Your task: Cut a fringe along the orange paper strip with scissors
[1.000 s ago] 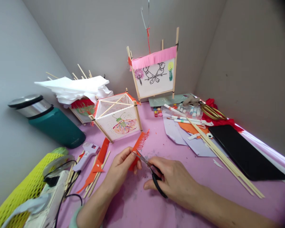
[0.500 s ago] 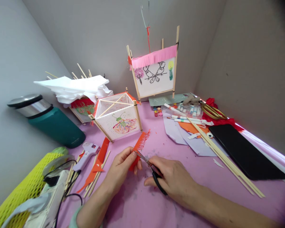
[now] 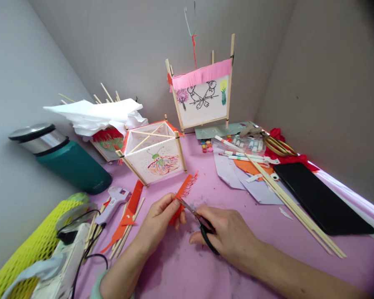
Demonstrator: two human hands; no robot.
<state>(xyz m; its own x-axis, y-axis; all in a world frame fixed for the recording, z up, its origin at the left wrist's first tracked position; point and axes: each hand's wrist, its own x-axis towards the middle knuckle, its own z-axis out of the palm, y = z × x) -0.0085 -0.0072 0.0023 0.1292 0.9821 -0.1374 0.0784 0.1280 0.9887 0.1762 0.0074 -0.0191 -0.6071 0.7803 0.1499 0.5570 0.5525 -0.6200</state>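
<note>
Orange fringe strip (image 3: 183, 192) is pinched in the left hand (image 3: 157, 222) above the purple table (image 3: 268, 232). Right hand (image 3: 229, 234) grips scissors (image 3: 196, 218), whose blades have barely moved since a second ago, so cutting continues slowly.

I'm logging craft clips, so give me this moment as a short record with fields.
left hand: pinches red paper strip
right hand: holds scissors, blades at the strip
strip: fringed at its far end
behind: lantern lying tilted; upright lantern with pink fringe
left side: glue gun, flask
right side: sticks, tablet
surface: purple table
</note>
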